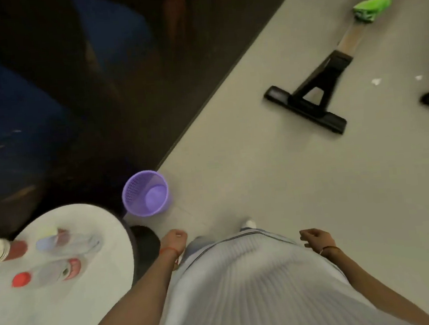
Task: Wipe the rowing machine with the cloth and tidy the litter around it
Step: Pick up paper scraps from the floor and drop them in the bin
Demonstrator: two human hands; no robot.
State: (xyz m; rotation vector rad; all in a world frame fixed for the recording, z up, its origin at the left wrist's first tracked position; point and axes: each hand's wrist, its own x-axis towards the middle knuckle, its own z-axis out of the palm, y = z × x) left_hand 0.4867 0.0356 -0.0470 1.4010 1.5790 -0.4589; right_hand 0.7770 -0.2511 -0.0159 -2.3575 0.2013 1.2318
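Both hands were empty: left hand (175, 240) curled into a fist, right hand (317, 239) hanging loosely curled. Green cloth (371, 8) sat on the rowing machine (313, 87) rail, paper litter (376, 81) scattered beside it, purple bin (145, 193) near the round table (91, 305)

Open pale floor (246, 146) runs toward the rowing machine's black foot (305, 109); the purple basket (145, 193) and round white table (64, 302) crowd the left.

Dim, motion-blurred, dark upper left, wide-angle warp
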